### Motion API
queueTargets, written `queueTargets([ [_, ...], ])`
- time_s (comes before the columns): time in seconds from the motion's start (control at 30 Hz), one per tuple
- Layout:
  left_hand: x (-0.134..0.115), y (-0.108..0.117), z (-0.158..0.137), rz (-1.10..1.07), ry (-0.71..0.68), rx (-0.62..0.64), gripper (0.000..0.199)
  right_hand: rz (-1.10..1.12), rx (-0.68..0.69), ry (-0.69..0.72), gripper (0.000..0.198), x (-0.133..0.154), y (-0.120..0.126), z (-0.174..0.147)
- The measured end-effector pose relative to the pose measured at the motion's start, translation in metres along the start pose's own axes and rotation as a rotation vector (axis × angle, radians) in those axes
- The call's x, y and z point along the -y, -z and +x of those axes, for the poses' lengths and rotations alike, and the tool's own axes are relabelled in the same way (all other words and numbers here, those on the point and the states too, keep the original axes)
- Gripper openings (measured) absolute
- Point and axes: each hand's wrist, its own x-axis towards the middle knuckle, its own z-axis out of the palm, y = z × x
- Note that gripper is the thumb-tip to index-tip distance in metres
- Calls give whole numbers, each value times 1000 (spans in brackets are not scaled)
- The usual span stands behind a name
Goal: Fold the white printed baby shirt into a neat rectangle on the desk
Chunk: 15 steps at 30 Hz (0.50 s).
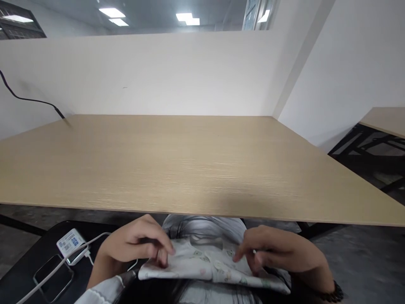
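A small white garment (202,262) with a faint coloured print lies folded across the lap, close to the body. A curved neckline shows at its upper middle, and a seam runs down its centre. My left hand (137,242) is at the garment's left part, its fingers curled and closed on the fabric. On the opposite side, my right hand (280,253) pinches the fabric with thumb and fingers. Both hands are below the table's front edge. The garment's underside is hidden, and so are some fingertips.
The wooden tabletop (177,164) spans the view ahead, with a white partition (171,76) behind it. At lower left, a white power bank (72,245) with a cable and a phone (53,278) lie on a black seat (22,264). A black cable (34,100) hangs at far left.
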Motion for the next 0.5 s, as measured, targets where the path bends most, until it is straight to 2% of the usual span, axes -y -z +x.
queueTargets([
  [0.07, 4, -9, 16, 82, 81, 6, 38, -72, -75, -60, 35, -6, -10, 17],
  [0.1, 3, -13, 24, 143, 127, 47, 36, -136, -88, -81, 30, -7, -15, 25],
  [0.2, -1, -20, 42, 247, 196, 218, 37, -282, -30, -57, 21, -7, -27, 45],
  [0.27, -2, -21, 46, 256, 199, 265, 39, -293, -7, -49, 18, -5, -30, 51],
  [0.47, 9, -27, 44, 325, 232, 264, 39, -288, -128, -161, 6, -1, -33, 49],
  [0.5, 12, -29, 44, 346, 226, 210, 37, -285, -170, -198, 7, 0, -33, 49],
])
